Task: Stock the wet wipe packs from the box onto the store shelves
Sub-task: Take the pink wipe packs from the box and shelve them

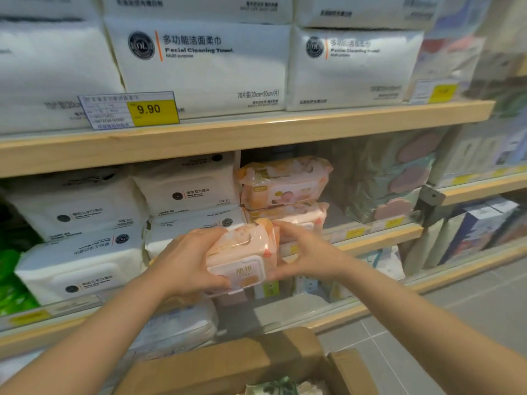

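I hold a pink-orange wet wipe pack [242,258] with a white flip lid in front of the middle shelf [379,236]. My left hand [188,260] grips its left side and my right hand [302,252] grips its right side. Two matching pink-orange packs [282,183] lie stacked on that shelf just behind the held pack. The open cardboard box [228,363] sits at the bottom of the view below my arms, with a greenish pack [279,387] showing inside it.
White wipe packs [85,246] fill the middle shelf's left side. Green-and-purple packs [390,178] stand at its right. Facial towel packs [205,64] and a 9.90 price tag [134,111] sit on the upper shelf. A lower shelf [313,317] and grey floor tiles [470,303] lie below.
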Tool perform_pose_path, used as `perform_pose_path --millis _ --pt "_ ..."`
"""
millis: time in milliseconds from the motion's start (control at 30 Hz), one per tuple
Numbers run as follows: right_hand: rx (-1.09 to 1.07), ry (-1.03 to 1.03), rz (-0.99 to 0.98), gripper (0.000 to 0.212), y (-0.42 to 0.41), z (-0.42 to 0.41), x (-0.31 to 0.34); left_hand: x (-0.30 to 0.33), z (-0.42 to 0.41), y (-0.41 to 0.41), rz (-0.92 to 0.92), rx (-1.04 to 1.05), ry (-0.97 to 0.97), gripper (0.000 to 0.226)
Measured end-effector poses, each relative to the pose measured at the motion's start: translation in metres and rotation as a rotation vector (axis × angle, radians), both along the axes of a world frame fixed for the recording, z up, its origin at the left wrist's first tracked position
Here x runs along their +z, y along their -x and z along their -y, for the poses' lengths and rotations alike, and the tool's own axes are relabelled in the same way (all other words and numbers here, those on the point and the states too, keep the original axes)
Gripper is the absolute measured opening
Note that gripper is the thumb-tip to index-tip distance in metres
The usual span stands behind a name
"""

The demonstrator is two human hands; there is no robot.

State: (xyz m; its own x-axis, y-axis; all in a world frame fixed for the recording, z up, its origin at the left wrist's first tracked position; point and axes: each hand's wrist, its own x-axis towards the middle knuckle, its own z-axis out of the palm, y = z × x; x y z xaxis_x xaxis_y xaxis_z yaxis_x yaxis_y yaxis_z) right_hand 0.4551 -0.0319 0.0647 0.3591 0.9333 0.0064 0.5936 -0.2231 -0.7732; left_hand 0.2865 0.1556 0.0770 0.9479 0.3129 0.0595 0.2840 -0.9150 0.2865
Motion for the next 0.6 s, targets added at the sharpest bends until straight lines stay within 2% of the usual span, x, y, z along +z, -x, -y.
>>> perform_pose_path --millis 67,133,267,367,433,500,567,600 --pt "-0.013 -0.122 -0.141 0.094 0.013 0.005 -0.010 0.011 0.016 -0.006 0.078 -0.030 0.012 0.076" --pt "-0.134 -0.272 -0.245 0.086 0.013 0.014 -0.011 0.023 0.034 -0.017 0.109 -0.079 -0.011 0.067" --pt "-0.265 -0.355 -0.169 0.077 -0.012 0.041 0.005 0.034 0.056 -0.047 0.184 -0.124 -0.120 0.082" --pt "-0.354 -0.455 -0.154 0.075 -0.037 0.050 0.020 0.041 0.064 -0.067 0.414 -0.047 -0.189 0.087" --pt "-0.385 -0.500 -0.202 0.075 -0.056 0.046 0.027 0.042 0.058 -0.072 0.514 0.174 0.001 0.086" --pt "-0.387 -0.493 -0.192 0.072 -0.075 0.034 0.031 0.035 0.046 -0.077 0.492 0.350 0.195 0.067" --pt "-0.386 -0.435 -0.180 0.062 -0.087 0.017 0.025 0.022 0.037 -0.084 0.466 0.404 0.286 0.052" --pt "-0.393 -0.393 -0.188 0.053 -0.091 0.009 0.018 0.016 0.035 -0.090 0.480 0.402 0.329 0.054"
